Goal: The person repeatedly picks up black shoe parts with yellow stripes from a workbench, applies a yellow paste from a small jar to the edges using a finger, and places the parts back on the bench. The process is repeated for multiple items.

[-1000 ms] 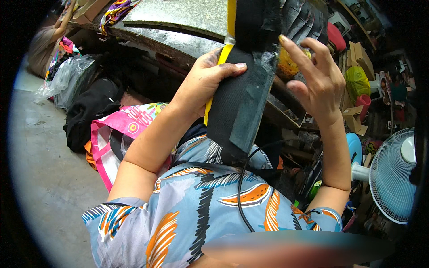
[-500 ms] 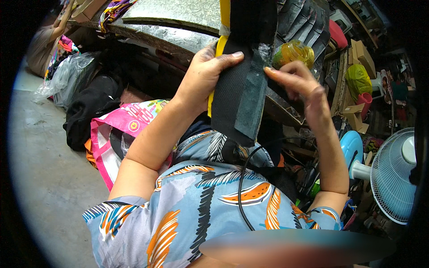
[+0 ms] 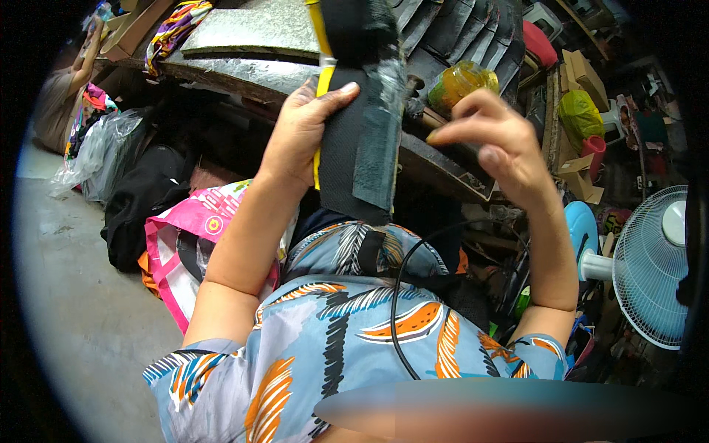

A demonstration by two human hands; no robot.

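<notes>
At the near edge of the cluttered workbench [image 3: 442, 160], with concrete floor [image 3: 74, 258] leftward and an electric fan [image 3: 650, 269] rightward, our left hand [image 3: 297, 136] pinches a yellow-edged black panel [image 3: 342, 144], perhaps fabric; our right hand [image 3: 509, 140], fingers parted and bent, stands apart to its right, before a yellowish jar [image 3: 459, 80].

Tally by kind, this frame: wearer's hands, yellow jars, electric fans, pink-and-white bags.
Hands: 2 (left hand holding black material; right hand empty)
Yellow jar: 1
Electric fan: 1
Pink-and-white bag: 1
Total: 5
</notes>
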